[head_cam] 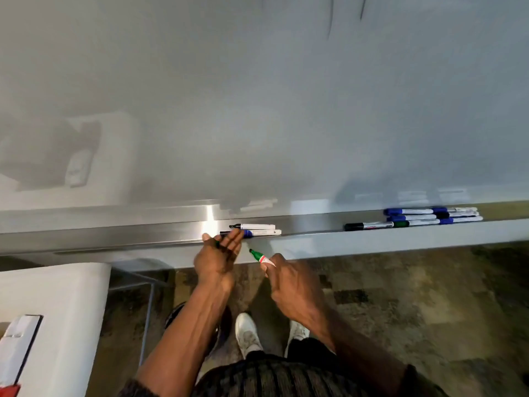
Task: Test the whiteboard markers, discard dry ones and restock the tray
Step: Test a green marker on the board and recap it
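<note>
My right hand (289,285) grips an uncapped green marker (259,255), its tip pointing up-left just below the metal tray (143,233). My left hand (219,255) is at the tray's front edge with a small dark green cap (217,244) pinched under the thumb. Its fingertips touch a blue-capped marker (262,232) lying in the tray. Behind that one lies a white marker with a bare black tip (253,226). Further right in the tray, several blue, green and black markers (423,217) lie in a pile. The whiteboard (257,110) fills the upper view.
Faint dark strokes (330,18) mark the board's top. A white table (57,305) stands at lower left with a white box (17,348) on it. My white shoes (249,333) stand on patterned carpet (415,305) below the tray.
</note>
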The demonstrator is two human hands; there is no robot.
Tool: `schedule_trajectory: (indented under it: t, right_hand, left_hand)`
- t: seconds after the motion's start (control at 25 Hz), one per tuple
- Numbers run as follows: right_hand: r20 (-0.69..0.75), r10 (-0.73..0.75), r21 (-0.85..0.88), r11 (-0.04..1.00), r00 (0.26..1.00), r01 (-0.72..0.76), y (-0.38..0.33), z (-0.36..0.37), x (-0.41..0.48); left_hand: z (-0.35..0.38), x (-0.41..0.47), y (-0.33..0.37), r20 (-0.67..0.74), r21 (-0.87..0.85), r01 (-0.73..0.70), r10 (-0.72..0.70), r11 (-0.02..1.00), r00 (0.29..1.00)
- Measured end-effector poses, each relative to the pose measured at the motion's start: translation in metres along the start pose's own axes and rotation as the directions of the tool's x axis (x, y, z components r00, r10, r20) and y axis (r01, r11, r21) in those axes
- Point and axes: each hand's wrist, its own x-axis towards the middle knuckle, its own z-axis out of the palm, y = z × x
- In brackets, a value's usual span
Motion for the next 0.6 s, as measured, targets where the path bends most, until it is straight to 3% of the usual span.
schedule_trajectory:
  t: [0.04,0.12,0.24,0.32,0.36,0.44,0.6]
  right_hand:
    - [-0.033,-0.006,0.063,0.998,0.999,0.008,0.006,0.006,-0.009]
    - [-0.058,0.019,0.379,0.925,0.998,0.005,0.025,0.015,-0.026]
    - [-0.001,0.073,0.773,0.632,0.997,-0.045,0.041,0.010,-0.033]
    - [0.077,0.095,0.904,0.414,0.992,-0.110,0.035,-0.003,-0.035]
    - [0.093,0.090,0.925,0.361,0.992,-0.120,0.032,-0.009,-0.035]
    - [0.069,0.067,0.945,0.316,0.995,-0.087,0.032,-0.025,-0.037]
    - [-0.071,0.096,0.931,0.362,0.993,0.031,0.047,-0.067,-0.039]
  left_hand:
    - [-0.014,0.014,0.020,-0.049,0.013,-0.042,0.043,0.999,0.998]
    - [-0.038,0.030,0.052,-0.038,0.113,-0.071,0.075,0.991,0.996]
    - [-0.047,0.028,0.052,0.038,0.220,-0.036,0.029,0.975,0.999]
    - [-0.032,0.012,0.036,0.080,0.255,-0.038,0.018,0.966,0.997]
    - [-0.022,0.002,0.027,0.094,0.262,-0.038,0.014,0.964,0.996]
    - [0.003,-0.019,0.011,0.117,0.275,-0.046,0.014,0.960,0.993]
    - [0.047,-0.061,-0.013,0.217,0.317,-0.217,0.152,0.923,0.964]
